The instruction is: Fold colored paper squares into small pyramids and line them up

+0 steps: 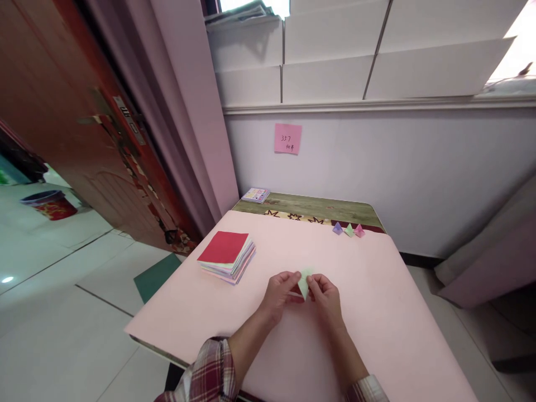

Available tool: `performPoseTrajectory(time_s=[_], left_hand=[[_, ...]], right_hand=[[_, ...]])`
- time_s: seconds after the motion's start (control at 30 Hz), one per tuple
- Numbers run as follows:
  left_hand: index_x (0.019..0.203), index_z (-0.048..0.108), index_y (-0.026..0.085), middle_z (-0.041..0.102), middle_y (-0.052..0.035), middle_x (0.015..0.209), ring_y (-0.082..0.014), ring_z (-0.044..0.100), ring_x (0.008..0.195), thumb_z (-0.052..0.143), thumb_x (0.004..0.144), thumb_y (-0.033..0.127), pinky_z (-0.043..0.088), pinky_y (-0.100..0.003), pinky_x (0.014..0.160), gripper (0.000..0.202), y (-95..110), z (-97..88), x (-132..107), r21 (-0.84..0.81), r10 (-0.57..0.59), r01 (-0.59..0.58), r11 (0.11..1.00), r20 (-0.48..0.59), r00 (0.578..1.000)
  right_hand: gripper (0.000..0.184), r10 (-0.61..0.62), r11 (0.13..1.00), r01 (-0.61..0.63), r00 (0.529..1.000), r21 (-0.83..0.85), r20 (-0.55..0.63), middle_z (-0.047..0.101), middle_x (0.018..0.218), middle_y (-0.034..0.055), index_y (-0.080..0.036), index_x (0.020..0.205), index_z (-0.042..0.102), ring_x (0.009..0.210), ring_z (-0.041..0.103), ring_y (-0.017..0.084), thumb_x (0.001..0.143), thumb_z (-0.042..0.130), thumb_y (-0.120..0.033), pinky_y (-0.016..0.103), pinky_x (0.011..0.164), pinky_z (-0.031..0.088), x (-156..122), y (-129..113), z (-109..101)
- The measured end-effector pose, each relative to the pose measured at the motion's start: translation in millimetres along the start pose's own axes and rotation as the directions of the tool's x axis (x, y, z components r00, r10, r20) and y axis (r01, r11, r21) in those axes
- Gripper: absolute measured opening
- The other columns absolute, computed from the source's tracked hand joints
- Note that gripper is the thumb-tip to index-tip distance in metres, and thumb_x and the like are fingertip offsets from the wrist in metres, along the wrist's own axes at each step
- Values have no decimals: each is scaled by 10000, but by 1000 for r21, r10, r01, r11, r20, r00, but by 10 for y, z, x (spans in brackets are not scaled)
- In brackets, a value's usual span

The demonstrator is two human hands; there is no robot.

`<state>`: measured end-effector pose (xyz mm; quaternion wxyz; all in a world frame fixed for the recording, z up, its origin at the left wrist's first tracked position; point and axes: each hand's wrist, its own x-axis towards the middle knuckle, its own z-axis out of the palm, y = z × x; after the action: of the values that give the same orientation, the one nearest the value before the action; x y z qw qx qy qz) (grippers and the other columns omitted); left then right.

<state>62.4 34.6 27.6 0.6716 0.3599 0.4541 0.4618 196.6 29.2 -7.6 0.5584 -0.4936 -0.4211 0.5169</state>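
Note:
A small folded piece of pale green paper (304,283) is held up over the table, pinched from both sides. My left hand (281,293) grips its left edge between thumb and fingers. On the right edge, my right hand (324,293) closes thumb and finger on the same paper. Parts of the folds are hidden behind my fingers. To the left lies a stack of coloured paper (228,254) with a red sheet on top. Three small folded paper pieces stand in a row at the far right: purple (338,228), green (349,229) and pink (359,230).
A pink cover (377,312) lies over the wooden table (335,205). At its back left corner sits a small printed pack (255,195). A pink note (287,139) is stuck to the wall behind. An open door (100,139) and a curtain stand on the left.

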Motion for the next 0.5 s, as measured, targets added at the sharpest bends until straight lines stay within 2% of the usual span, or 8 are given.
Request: performPoseTrajectory(time_s=[0.1,0.17,0.33,0.4,0.5], left_hand=[[752,620,132,652,-32,646,-163,620,577,777,631,456,502,-280,556,379,-9,17,3,39,36,-34,999,-54,998],[712,604,139,636,-16,621,-145,595,550,760,643,446,481,-263,538,351,16,-24,17,61,45,-42,997,-51,998],[643,563,149,508,49,520,-71,447,459,738,671,403,354,-190,448,310,91,-167,43,235,81,-102,967,97,992],[645,558,150,511,43,539,-79,460,480,720,686,421,377,-196,460,318,87,-188,49,271,83,-110,956,109,991],[690,575,149,565,16,598,-108,522,542,687,711,448,445,-222,505,319,55,-187,56,278,98,-112,954,62,993]], right_hand=[[357,-8,1000,8,999,2,35,517,567,-36,-187,693,573,510,439,104,745,675,-525,222,493,374,-22,-33,25],[351,-5,1000,5,997,4,80,537,590,-30,-192,687,559,525,464,110,749,676,-517,225,504,388,-35,-50,31],[342,39,998,-32,988,-47,148,561,586,-21,-185,760,618,513,483,118,743,683,-520,232,491,393,-22,-22,-5],[346,51,997,-40,985,-65,163,564,577,-19,-184,736,616,504,482,118,737,685,-522,233,483,388,-9,7,-16],[341,56,996,-42,983,-80,177,577,589,-15,-185,725,609,517,499,122,746,676,-519,237,498,401,-2,40,-17]])
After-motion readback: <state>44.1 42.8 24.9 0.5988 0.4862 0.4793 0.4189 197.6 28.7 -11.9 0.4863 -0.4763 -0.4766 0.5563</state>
